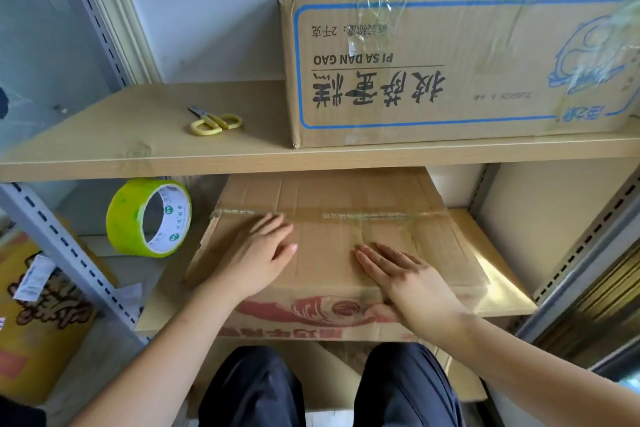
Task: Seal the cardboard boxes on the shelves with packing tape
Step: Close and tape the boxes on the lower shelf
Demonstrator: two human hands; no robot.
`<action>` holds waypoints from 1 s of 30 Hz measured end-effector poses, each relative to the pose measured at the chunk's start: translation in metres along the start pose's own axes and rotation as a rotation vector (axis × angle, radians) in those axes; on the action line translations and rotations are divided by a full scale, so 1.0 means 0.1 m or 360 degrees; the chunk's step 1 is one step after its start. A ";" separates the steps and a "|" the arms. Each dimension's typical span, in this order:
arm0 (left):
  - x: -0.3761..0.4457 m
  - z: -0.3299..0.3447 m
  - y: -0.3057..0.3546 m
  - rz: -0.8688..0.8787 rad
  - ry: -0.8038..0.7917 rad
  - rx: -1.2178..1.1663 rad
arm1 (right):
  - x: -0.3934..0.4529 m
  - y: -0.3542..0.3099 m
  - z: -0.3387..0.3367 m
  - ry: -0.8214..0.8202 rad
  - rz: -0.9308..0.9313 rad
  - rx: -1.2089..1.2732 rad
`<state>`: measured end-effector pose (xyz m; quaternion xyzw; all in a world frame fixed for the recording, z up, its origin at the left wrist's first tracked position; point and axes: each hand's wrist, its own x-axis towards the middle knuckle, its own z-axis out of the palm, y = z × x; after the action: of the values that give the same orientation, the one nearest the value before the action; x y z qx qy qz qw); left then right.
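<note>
A brown cardboard box (329,198) with a red print on its front sits on the lower shelf, clear tape running along its top seam. My left hand (263,253) lies flat on the left half of the lid, fingers straight. My right hand (408,274) presses flat on the right half, its thumb over the front edge. A green roll of packing tape (149,218) hangs at the left, just under the upper shelf. Yellow-handled scissors (214,121) lie on the upper shelf. A larger box with blue lines (460,62) stands there too, taped on its face.
The upper shelf board (138,159) juts out right above the lower box. Grey slotted uprights (59,246) frame the shelving on both sides. A yellow printed box (31,315) stands at the lower left. My knees (329,388) are below the lower shelf.
</note>
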<state>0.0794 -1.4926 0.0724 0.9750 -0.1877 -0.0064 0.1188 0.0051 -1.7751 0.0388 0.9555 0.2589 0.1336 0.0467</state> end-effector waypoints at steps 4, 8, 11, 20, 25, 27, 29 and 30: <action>0.00 -0.04 -0.07 -0.0248 -0.0039 0.0171 | -0.51 0.05 -0.36 0.0000 -0.0135 0.0063; 0.41 -0.09 0.22 0.0056 0.0051 0.0238 | -0.61 -0.19 -0.50 -0.0353 -0.0004 0.0108; 0.82 -0.09 0.44 0.0066 -0.0052 0.0260 | -0.57 -0.23 -0.30 -0.0374 0.0067 0.0013; 0.83 -0.16 0.29 -0.0560 -0.0762 -0.0367 | -0.85 0.68 -0.33 0.0077 0.1805 0.0938; 0.92 -0.04 0.50 -0.0575 -0.0567 -0.0861 | -0.69 0.74 -0.30 0.0429 0.2564 0.2562; 0.98 -0.01 0.51 -0.0597 -0.0590 -0.0879 | -0.60 0.75 -0.32 0.0232 0.2416 0.2382; 1.06 0.04 0.49 -0.0606 -0.0612 -0.0899 | -0.56 0.74 -0.29 0.0135 0.2393 0.2110; 1.07 0.07 0.48 -0.0618 -0.0616 -0.0897 | -0.56 0.74 -0.27 0.0122 0.2398 0.2038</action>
<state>0.1610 -1.5770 0.0808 0.9023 -0.0094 -0.2639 0.3407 -0.0136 -1.8665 0.0633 0.7104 -0.3920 -0.0060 -0.5845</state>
